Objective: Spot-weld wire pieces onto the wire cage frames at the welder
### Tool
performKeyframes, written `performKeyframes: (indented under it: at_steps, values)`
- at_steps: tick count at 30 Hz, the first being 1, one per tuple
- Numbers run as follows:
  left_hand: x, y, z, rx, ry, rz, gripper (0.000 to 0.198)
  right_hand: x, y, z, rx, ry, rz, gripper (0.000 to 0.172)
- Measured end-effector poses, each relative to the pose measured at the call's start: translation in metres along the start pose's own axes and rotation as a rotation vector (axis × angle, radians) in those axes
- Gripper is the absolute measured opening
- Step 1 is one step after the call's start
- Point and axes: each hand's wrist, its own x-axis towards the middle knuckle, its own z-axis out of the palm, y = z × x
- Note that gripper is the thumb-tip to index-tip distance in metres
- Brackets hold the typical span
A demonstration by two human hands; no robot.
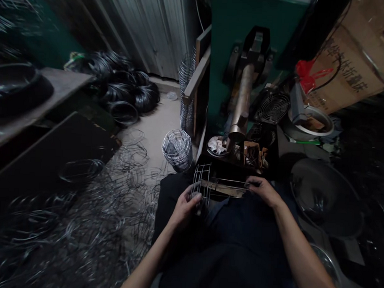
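Note:
My left hand (pixel 190 201) is closed around a small welded wire frame (pixel 205 173) with crossing bars, held up above my lap. My right hand (pixel 262 189) is closed in a pinch at the end of a thin straight wire (pixel 230 181). The wire stretches left toward the frame; whether the two touch, I cannot tell. Just beyond my hands a metal bar of the machine (pixel 243 106) slopes down over a dark tray. A stack of round wire rings (pixel 178 150) stands on the floor ahead of my left hand.
Loose wire scraps (pixel 114 212) cover the floor at left, near a leaning dark board (pixel 53 156). Black wire coils (pixel 125 83) lie by the wall. A large dark basin (pixel 327 197) and a metal bowl (pixel 321 127) are at right, before a cardboard box (pixel 348 69).

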Motion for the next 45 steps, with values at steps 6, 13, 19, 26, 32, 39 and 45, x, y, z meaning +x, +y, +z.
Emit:
performKeyframes:
  at_steps: [6, 13, 19, 26, 32, 39, 45]
  values:
    - [0.031, 0.017, 0.030, -0.007, 0.054, 0.117, 0.081, 0.024, 0.001, -0.008, 0.289, 0.291, -0.101, 0.044]
    - [0.047, 0.027, 0.056, 0.017, 0.066, 0.172, 0.087, 0.048, -0.002, -0.022, 0.344, 0.410, -0.201, 0.046]
    - [0.055, 0.031, 0.063, 0.070, 0.071, 0.181, 0.089, 0.062, -0.005, -0.035, 0.340, 0.365, -0.183, 0.051]
    - [0.058, 0.035, 0.067, 0.076, 0.082, 0.207, 0.087, 0.072, -0.005, -0.039, 0.373, 0.344, -0.130, 0.050]
    - [0.060, 0.037, 0.067, 0.090, 0.088, 0.217, 0.087, 0.077, -0.004, -0.040, 0.363, 0.337, -0.097, 0.052]
    - [0.063, 0.039, 0.067, 0.135, 0.075, 0.260, 0.083, 0.076, -0.010, -0.043, 0.331, 0.305, -0.146, 0.054]
    - [0.067, 0.039, 0.067, 0.109, 0.052, 0.233, 0.083, 0.080, -0.009, -0.046, 0.302, 0.289, -0.147, 0.053]
